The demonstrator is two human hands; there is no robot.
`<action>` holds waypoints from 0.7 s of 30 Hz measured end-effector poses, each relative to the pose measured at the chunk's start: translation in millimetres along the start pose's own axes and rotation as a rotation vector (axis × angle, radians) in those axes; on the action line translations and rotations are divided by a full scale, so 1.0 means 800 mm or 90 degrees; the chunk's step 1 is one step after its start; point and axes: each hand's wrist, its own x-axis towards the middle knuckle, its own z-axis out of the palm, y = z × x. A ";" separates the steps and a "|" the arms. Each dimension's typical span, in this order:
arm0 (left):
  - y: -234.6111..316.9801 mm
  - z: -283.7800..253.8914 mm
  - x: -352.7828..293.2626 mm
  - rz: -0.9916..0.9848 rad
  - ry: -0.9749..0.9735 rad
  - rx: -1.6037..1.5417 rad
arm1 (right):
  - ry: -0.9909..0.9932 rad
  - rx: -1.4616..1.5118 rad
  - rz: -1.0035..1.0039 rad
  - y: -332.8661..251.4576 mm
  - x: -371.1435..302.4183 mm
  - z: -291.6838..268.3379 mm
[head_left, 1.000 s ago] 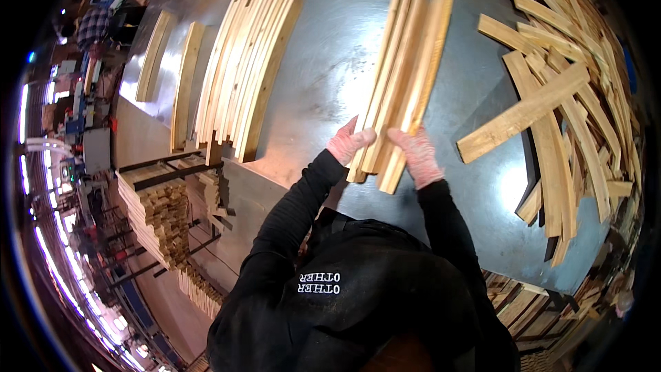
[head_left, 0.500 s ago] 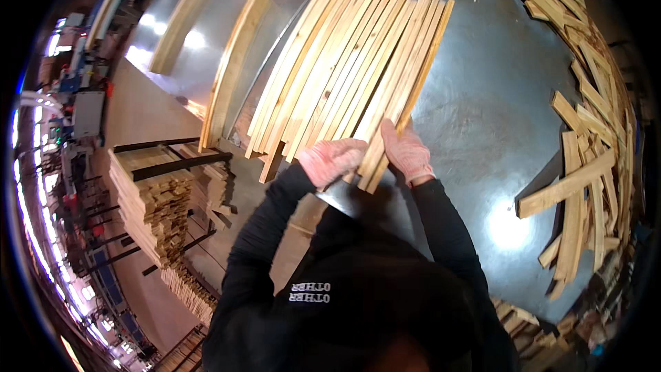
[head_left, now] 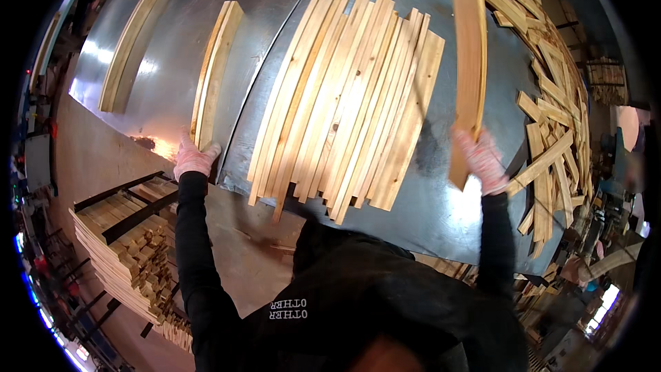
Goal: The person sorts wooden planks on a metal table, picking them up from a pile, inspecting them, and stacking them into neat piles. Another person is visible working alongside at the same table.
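Note:
My left hand point(head_left: 195, 157), in a pale pink glove, is closed around the near end of a pair of wooden strips point(head_left: 217, 72) lying together on the metal table. My right hand point(head_left: 484, 158), gloved alike, grips a longer, wider wooden board point(head_left: 469, 48) near its close end; the board points away from me, and its far end runs out of view. Between my hands lies a row of pale wooden strips point(head_left: 337, 103), side by side, their ends uneven. The rightmost strip in the row shows its broad face.
Another wooden piece point(head_left: 131, 48) lies at the far left of the metal table point(head_left: 272, 107). Jumbled offcuts point(head_left: 547, 158) line the table's right edge. Below its left edge stands a rack stacked with wood point(head_left: 127, 234). A narrow seam crosses the tabletop.
My hands have parted from the row's near end. The left has moved left onto the strips there; the right has moved right and now holds a board. The view has shifted.

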 end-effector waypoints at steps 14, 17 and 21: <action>-0.026 -0.060 0.038 0.118 -0.152 -0.150 | -0.179 -0.458 -0.984 -0.365 0.222 0.359; 0.035 -0.079 0.006 0.028 -0.241 0.011 | 0.049 -0.345 -0.928 -0.352 0.219 0.418; -0.010 -0.024 -0.004 -0.025 -0.120 -0.038 | 0.175 -0.222 -0.820 -0.302 0.252 0.286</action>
